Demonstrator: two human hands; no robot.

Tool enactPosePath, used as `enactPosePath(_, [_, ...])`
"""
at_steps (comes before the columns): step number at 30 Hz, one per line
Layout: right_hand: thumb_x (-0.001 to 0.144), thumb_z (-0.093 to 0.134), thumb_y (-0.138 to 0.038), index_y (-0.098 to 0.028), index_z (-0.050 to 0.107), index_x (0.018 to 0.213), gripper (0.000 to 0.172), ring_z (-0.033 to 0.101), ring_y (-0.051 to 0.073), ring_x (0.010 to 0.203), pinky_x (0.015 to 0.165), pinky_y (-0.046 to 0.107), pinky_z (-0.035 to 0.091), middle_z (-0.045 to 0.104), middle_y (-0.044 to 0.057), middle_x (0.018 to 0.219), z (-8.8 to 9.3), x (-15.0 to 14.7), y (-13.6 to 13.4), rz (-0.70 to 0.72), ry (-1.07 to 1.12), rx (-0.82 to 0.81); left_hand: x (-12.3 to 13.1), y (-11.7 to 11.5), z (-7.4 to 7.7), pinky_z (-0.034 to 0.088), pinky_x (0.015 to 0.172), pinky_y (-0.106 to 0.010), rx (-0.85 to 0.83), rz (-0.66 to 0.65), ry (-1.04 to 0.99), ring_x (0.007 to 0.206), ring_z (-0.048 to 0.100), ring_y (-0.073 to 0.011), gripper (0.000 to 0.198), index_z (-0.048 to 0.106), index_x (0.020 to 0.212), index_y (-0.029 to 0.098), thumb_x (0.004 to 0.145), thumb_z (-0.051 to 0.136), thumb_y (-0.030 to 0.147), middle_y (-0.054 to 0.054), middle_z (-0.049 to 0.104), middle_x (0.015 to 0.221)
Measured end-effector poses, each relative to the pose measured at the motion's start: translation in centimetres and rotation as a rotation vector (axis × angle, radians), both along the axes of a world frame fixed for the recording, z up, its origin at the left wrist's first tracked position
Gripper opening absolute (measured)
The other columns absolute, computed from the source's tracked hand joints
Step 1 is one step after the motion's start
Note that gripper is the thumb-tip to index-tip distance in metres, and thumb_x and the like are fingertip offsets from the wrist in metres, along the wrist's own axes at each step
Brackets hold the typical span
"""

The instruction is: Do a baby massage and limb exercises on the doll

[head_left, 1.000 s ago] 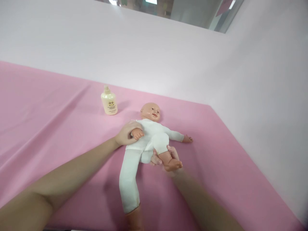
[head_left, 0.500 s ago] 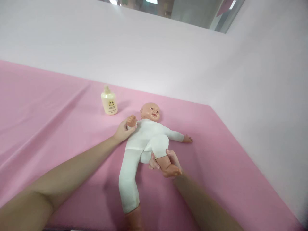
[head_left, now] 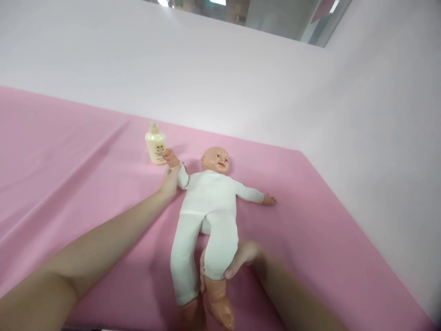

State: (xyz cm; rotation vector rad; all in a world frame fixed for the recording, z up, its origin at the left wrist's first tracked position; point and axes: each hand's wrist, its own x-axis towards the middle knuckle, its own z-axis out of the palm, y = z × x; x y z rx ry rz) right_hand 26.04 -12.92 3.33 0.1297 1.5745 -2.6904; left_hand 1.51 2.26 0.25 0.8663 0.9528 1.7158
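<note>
A baby doll point(head_left: 212, 192) in a white suit lies on its back on the pink cloth, its head toward the wall. My left hand point(head_left: 169, 180) is closed round the doll's arm point(head_left: 183, 176) near the wrist, on the left of its body. The doll's small fist point(head_left: 170, 157) sticks up above my fingers. My right hand point(head_left: 243, 258) grips the doll's lower leg point(head_left: 220, 253) just above the ankle, the thumb on the near right side and fingers partly hidden behind it. The doll's other arm point(head_left: 250, 193) stretches out to the right, untouched.
A cream pump bottle point(head_left: 155, 146) stands behind my left hand, partly covered by the doll's fist. The pink cloth point(head_left: 310, 239) covers the table, with folds at left. White walls rise at the back and right, with a window point(head_left: 272, 20) at the top.
My right hand has drawn the doll's bent leg down toward me, so it now lies straighter. My left hand has moved the doll's arm outward to the left and up.
</note>
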Motion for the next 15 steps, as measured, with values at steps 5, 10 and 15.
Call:
enactPosePath(5, [0.075, 0.086, -0.037, -0.010, 0.062, 0.120, 0.058, 0.071, 0.032, 0.108, 0.094, 0.041, 0.052, 0.075, 0.018, 0.108, -0.4, 0.2, 0.0, -0.023, -0.007, 0.017, -0.1, 0.3, -0.2, 0.050, 0.063, -0.027, -0.003, -0.002, -0.042, 0.066, 0.061, -0.0150, 0.036, 0.064, 0.086, 0.019, 0.070, 0.078, 0.048, -0.001, 0.065, 0.076])
enactPosePath(10, [0.076, 0.085, -0.032, -0.008, 0.061, 0.121, 0.057, 0.070, 0.032, 0.110, 0.098, 0.042, 0.050, 0.074, 0.019, 0.110, -1.0, 0.2, -0.2, -0.017, 0.005, 0.015, 0.1, 0.1, 0.0, 0.049, 0.061, -0.027, -0.002, -0.011, -0.021, 0.065, 0.061, -0.0154, 0.037, 0.064, 0.088, 0.019, 0.070, 0.078, 0.049, -0.001, 0.066, 0.076])
enactPosePath(15, [0.073, 0.087, -0.049, -0.011, 0.063, 0.116, 0.062, 0.071, 0.030, 0.107, 0.095, 0.039, 0.052, 0.074, 0.018, 0.107, -0.1, 0.2, -0.3, -0.060, -0.058, 0.101, 0.2, -0.1, 0.2, 0.048, 0.060, -0.026, -0.007, 0.004, -0.012, 0.064, 0.060, -0.0146, 0.039, 0.064, 0.087, 0.019, 0.069, 0.078, 0.051, -0.001, 0.066, 0.076])
